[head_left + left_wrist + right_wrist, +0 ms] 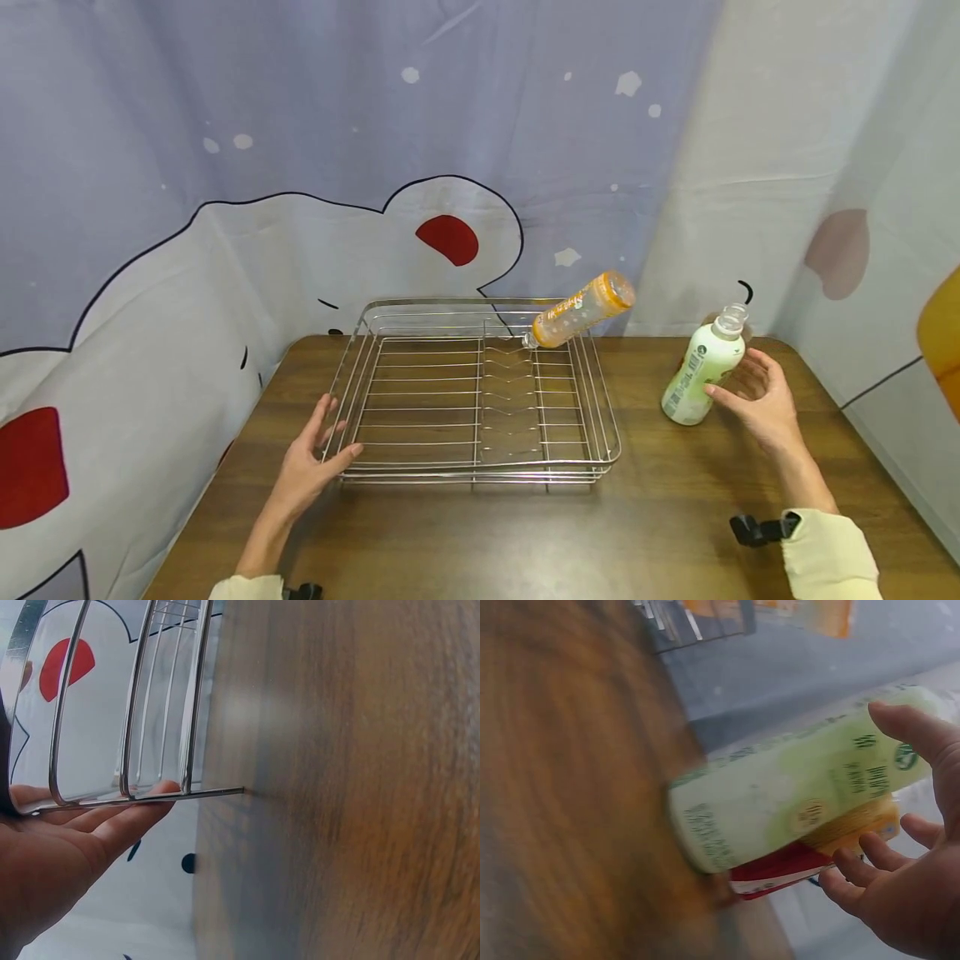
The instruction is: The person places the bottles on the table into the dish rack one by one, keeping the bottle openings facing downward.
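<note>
Green bottle (pixel 702 372), orange bottle (pixel 581 311): printed, text unreadable.

In front of me lies a brown, wood-grained surface (pixel 637 542) with rounded far corners. Behind it I see a lilac-and-white fabric backdrop (pixel 337 108), printed with black curved outlines (pixel 298 193), red patches (pixel 447 240), small white spots (pixel 628 83) and, far right, an orange-yellow patch (pixel 941 325).
</note>
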`<state>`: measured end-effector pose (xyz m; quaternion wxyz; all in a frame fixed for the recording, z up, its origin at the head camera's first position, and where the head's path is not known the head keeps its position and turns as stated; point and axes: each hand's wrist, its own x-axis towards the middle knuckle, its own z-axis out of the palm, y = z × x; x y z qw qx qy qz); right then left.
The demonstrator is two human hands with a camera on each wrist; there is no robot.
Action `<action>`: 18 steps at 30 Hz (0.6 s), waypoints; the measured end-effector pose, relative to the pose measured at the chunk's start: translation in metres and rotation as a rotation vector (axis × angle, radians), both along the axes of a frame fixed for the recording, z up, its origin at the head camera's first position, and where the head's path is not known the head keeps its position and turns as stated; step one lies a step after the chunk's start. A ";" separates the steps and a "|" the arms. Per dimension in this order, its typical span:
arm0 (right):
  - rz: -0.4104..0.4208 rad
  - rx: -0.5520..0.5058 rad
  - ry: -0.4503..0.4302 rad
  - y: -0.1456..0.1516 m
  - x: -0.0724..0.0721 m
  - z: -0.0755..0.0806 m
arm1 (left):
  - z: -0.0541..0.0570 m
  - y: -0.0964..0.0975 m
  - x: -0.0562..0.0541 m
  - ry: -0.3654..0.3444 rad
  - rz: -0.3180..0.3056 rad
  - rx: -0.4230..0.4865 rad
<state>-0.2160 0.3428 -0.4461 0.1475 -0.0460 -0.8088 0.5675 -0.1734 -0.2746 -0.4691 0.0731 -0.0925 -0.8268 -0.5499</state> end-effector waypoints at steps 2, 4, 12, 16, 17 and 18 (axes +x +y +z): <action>0.003 -0.017 -0.014 -0.002 -0.002 -0.007 | 0.000 0.000 0.000 -0.001 0.000 0.005; -0.003 -0.021 -0.024 -0.004 -0.003 -0.012 | 0.000 0.001 0.000 0.000 0.000 0.012; 0.006 0.003 -0.060 -0.009 -0.009 -0.025 | 0.003 0.003 0.002 0.001 0.000 0.026; 0.031 0.007 -0.091 -0.011 -0.010 -0.027 | 0.004 0.003 0.001 0.010 -0.004 0.032; 0.038 0.011 -0.099 -0.012 -0.011 -0.028 | 0.004 0.003 0.001 0.011 -0.003 0.030; 0.043 0.018 -0.107 -0.012 -0.011 -0.029 | 0.004 0.003 0.001 0.009 -0.004 0.031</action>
